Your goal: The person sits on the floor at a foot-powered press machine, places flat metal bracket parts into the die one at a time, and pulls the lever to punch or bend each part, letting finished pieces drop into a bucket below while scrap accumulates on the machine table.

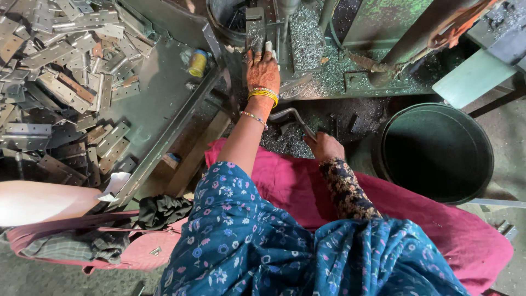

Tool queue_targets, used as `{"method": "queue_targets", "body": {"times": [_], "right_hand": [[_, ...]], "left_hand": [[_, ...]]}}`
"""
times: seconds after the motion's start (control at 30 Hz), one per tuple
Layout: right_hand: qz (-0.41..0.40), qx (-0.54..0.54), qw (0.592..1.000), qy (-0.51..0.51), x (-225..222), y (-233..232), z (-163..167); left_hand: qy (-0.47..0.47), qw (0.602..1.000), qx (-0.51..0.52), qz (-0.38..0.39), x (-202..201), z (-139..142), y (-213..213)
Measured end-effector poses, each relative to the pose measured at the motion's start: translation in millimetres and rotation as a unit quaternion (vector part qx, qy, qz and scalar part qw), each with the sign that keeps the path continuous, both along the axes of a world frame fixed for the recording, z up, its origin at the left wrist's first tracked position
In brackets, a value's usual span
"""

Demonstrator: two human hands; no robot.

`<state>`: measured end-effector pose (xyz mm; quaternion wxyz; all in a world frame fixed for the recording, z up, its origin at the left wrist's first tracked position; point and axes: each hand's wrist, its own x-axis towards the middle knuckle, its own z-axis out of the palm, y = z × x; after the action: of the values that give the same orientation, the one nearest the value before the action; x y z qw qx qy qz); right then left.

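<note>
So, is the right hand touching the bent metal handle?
Touching. The head view shows the right hand closed around the lower end of the bent metal handle, with no gap between them.

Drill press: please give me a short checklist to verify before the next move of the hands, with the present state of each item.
1. Left hand on the metal piece at the drill press: ok.
2. Right hand gripping the lever: ok.
3. Fingers apart from the drill tip: cannot tell.
4. Bangles near the spindle: not ok.
5. Hinge plates within reach on the tray: ok.
6. Bucket beside the right hand: ok.
</note>
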<state>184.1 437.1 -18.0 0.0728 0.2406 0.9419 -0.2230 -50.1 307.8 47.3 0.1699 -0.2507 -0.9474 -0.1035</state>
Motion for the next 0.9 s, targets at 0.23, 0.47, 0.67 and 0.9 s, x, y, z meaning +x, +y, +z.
{"method": "queue_targets", "body": {"times": [0.23,0.47,0.67,0.9], "right_hand": [[0.015,0.029,0.999,0.026,-9.7,8.7,-4.2],[0.007,-0.036,0.999,-0.007,-3.8,2.3,-1.1],[0.027,0.033,0.999,-0.016,-17.4,18.0,3.0],[0.016,0.001,0.999,0.031,1.7,2.7,-17.5]], "left_hand": [[0.031,0.999,-0.004,-0.009,1.2,-7.1,-2.3],[0.059,0.997,-0.042,0.003,-3.0,-4.2,-5.0],[0.062,0.997,-0.048,0.021,-20.4,9.0,11.1],[0.003,0.997,-0.07,0.033,-17.5,10.7,12.7]]}}
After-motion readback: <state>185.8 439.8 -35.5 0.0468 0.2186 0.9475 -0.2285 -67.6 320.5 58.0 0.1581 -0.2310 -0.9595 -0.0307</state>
